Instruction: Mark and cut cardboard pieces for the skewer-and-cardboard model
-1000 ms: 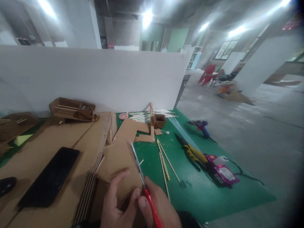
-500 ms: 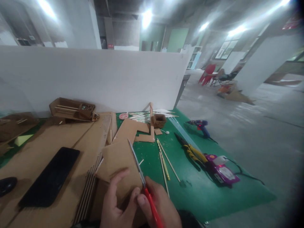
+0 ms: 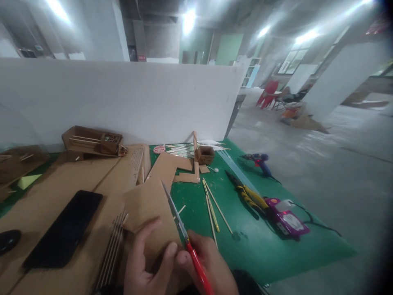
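Red-handled scissors (image 3: pixel 196 266) are gripped in my right hand (image 3: pixel 211 262), their blades pointing away from me along the right edge of a piece of cardboard (image 3: pixel 150 205). My left hand (image 3: pixel 150 258) pinches that cardboard between thumb and fingers, close to the scissors' pivot. The cardboard is held up at a tilt over the table. Beyond it lies a larger cut cardboard sheet (image 3: pixel 164 166) beside a small cardboard box (image 3: pixel 205 155). Several thin wooden sticks (image 3: pixel 211 209) lie right of the scissors.
On the green tabletop (image 3: pixel 245 254) at right are yellow-black pliers (image 3: pixel 250 198), a purple power strip (image 3: pixel 287 219) and a blue glue gun (image 3: pixel 259 162). A black phone (image 3: pixel 64 231) rests on cardboard at left. An open cardboard box (image 3: pixel 93 141) stands by the white partition (image 3: pixel 123 98).
The cardboard and my left hand have shifted slightly left. The scissors' tip has swung a little left too, still at the cardboard's right edge.
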The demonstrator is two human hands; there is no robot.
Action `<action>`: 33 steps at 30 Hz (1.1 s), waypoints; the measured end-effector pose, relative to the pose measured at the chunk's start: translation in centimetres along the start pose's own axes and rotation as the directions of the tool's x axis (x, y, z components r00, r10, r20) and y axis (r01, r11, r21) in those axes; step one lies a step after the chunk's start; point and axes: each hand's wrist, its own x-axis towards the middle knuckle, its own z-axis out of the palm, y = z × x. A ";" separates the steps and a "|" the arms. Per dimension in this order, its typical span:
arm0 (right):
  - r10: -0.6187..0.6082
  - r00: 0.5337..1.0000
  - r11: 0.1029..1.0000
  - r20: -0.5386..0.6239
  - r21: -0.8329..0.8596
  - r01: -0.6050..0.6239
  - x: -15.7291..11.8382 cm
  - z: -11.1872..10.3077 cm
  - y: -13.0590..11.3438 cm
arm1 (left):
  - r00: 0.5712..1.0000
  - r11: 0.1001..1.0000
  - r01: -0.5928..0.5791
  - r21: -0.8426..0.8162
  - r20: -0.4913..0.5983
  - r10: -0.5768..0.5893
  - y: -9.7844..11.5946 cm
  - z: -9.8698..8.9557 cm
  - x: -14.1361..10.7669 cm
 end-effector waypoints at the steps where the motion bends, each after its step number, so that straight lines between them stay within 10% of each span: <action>1: 0.005 1.000 1.000 0.004 -0.015 -0.005 0.0 -0.4 0.1 | 1.000 1.000 -0.003 0.022 -0.014 0.003 0.2 -0.5 0.2; 6: 0.099 0.994 0.963 0.040 -0.254 -0.086 -0.4 -4.5 0.5 | 0.999 0.962 0.025 0.272 0.031 -0.035 -0.9 -5.4 3.9; 11: 0.191 0.981 0.740 -0.048 -0.649 -0.175 -1.2 -8.8 1.6 | 0.981 0.776 -0.049 0.629 0.177 -0.082 -4.3 -10.7 8.9; 19: 0.202 0.968 0.548 -0.148 -0.802 -0.237 -1.3 -10.7 4.9 | 0.952 0.454 -0.296 0.840 0.296 0.074 -5.7 -12.8 11.3; 23: 0.211 0.956 0.524 -0.203 -0.802 -0.286 -0.5 -11.3 5.9 | 0.766 0.441 -0.614 0.655 0.629 0.132 -4.9 -11.8 11.0; 28: 0.230 0.930 0.537 -0.287 -0.760 -0.367 0.3 -12.5 7.7 | 0.500 0.486 -0.789 0.376 0.853 0.151 -2.6 -6.0 9.2; 33: 0.147 0.952 0.596 -0.269 -0.744 -0.302 0.1 -13.4 10.0 | 0.413 0.435 -0.845 0.310 0.896 0.164 -1.9 -0.8 9.1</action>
